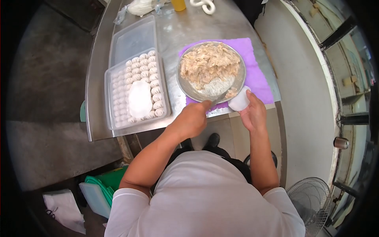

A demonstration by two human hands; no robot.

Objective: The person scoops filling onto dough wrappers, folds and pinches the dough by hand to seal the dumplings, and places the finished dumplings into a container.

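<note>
My left hand is closed around the handle of a thin metal spatula. Its blade reaches over the near rim of a round metal bowl, and the tip is by a small lump of pale filling. A large heap of the same minced filling fills the far part of the bowl. In my right hand, beside the bowl's near right edge, is a round white dumpling wrapper, held by thumb and fingers. The bowl stands on a purple cloth.
Left of the bowl, a clear plastic box holds rows of pleated dumplings, with a stack of white wrappers on top. Its lid lies behind. A yellow cup is at the far end of the steel table. A fan stands lower right.
</note>
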